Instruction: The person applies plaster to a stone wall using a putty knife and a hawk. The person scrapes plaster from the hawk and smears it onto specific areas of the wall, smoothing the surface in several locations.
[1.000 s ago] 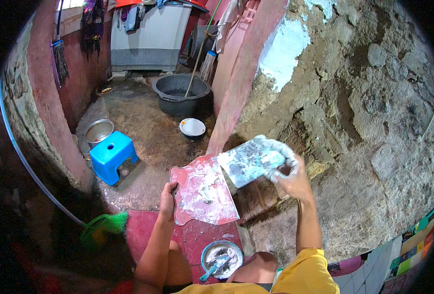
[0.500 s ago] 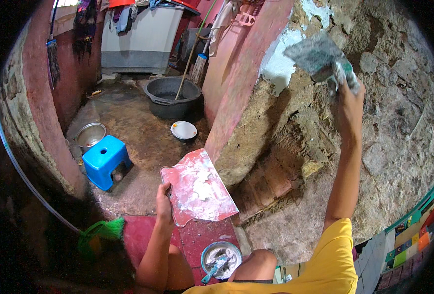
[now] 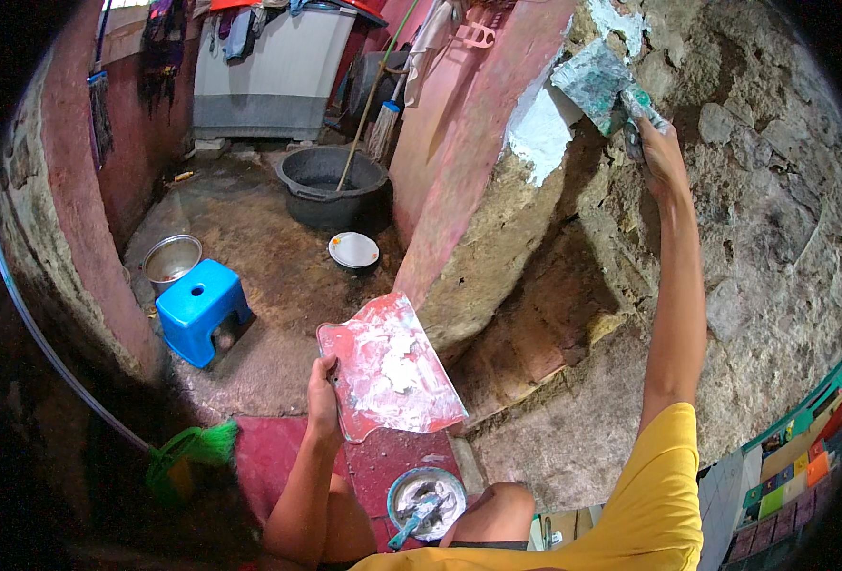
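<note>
Scraper (image 3: 594,84) held up at a rough wall (image 3: 754,238)
Right hand (image 3: 657,147) closed around the scraper's handle (image 3: 637,101); left hand (image 3: 323,398) pinching the edge of a red board (image 3: 369,328) smeared with white paste (image 3: 401,371)

A person's left hand (image 3: 323,400) grips a red board (image 3: 339,346) smeared with white paste (image 3: 400,373); the right hand (image 3: 659,157) holds a scraper (image 3: 592,84) up at a rough wall (image 3: 773,247). Below sits a round bowl (image 3: 392,495).
</note>
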The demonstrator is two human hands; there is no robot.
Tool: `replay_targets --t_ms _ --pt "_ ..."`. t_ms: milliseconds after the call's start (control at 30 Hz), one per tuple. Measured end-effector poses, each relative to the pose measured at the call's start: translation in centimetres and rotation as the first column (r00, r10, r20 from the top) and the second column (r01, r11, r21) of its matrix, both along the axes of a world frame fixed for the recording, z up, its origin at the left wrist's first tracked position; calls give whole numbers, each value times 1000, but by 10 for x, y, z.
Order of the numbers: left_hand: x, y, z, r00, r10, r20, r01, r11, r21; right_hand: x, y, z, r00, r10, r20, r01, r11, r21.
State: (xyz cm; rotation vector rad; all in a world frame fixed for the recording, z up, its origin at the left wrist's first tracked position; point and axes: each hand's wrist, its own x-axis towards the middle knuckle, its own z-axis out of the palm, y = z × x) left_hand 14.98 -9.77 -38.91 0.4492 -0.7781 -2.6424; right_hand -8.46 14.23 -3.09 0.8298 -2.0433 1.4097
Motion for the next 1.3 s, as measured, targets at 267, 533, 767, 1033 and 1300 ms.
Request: replay_targets --t_ms 267,533,767,1033,1300 --pt "-2 0 -3 1000 -12 15 11 1000 11 4 -10 0 1000 -9 11 9 999 -50" --pt "-2 1 2 999 -4 42 4 1000 -10 -3 -11 5 999 -28 -24 27 999 -26" --pt "2 6 16 993 61 101 -51 994 -94 -18 -3 8 1000 0 -22 0 1000 -11" --pt "-3 3 4 995 45 86 -39 997 -70 -9 -10 9 999 -33 18 32 999 9" --pt "1 7 9 995 81 63 -76 994 -82 -10 -17 8 998 -15 -65 13 999 -33"
